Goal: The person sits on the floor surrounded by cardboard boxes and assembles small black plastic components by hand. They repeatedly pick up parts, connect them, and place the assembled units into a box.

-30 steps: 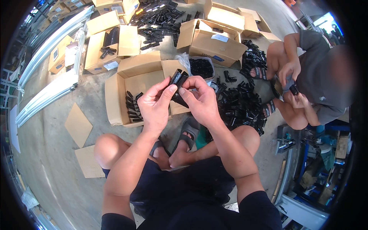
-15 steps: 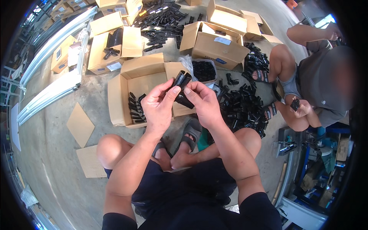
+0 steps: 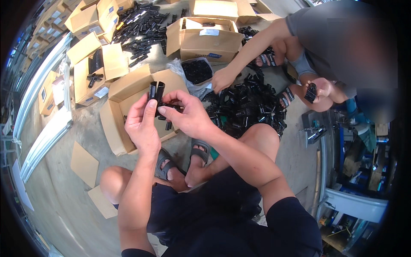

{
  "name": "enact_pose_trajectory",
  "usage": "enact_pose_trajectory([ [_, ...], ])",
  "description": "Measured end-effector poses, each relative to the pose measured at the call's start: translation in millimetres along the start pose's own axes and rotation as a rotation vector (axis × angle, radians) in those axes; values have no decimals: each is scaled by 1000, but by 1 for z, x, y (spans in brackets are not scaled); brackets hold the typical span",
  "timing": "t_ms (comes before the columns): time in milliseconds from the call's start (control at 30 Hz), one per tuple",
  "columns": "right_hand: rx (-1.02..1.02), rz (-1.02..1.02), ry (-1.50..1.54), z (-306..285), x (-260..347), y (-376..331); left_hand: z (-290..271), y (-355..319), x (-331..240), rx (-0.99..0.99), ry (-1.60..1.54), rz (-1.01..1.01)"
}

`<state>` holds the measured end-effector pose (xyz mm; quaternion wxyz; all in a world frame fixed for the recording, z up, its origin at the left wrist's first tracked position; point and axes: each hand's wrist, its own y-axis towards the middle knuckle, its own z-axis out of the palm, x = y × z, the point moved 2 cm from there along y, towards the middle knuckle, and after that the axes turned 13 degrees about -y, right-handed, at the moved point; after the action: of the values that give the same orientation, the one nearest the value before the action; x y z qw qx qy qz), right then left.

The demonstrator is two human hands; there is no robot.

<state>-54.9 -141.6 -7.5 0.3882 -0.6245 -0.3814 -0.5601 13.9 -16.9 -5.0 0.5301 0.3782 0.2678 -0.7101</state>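
Note:
A shiny black pipe joint [image 3: 160, 91], made of tube-shaped half shells, is held up in front of me over the near open carton. Around its lower left side my left hand [image 3: 142, 126] is closed, thumb on the front. My right hand [image 3: 187, 113] pinches its right side, where a black arm sticks out sideways between the fingers. Part of the joint is hidden by my fingers. Below my hands stands the open cardboard carton [image 3: 116, 133]; other black pieces in it are mostly covered by my hands.
A heap of black joints [image 3: 244, 105] lies on the floor to the right, beside a plastic-lined tub [image 3: 198, 72] of small black parts. A co-worker's hand [image 3: 224, 79] reaches between them. More cartons [image 3: 209, 43] stand behind; white metal profiles [image 3: 45, 124] lie left.
The view has turned, so the scene sits further left. My hands have turned the joint more upright. The co-worker's arm now stretches out towards the heap and tub.

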Motion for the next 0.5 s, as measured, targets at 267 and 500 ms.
enact_pose_trajectory([
  [267, -21, 64, 159, -7, 0, 2, -1, -1, 4, 50, 21, 46],
  [500, -89, 2, 68, -9, 11, -4, 8, -3, -1, 79, 41, 50],
])
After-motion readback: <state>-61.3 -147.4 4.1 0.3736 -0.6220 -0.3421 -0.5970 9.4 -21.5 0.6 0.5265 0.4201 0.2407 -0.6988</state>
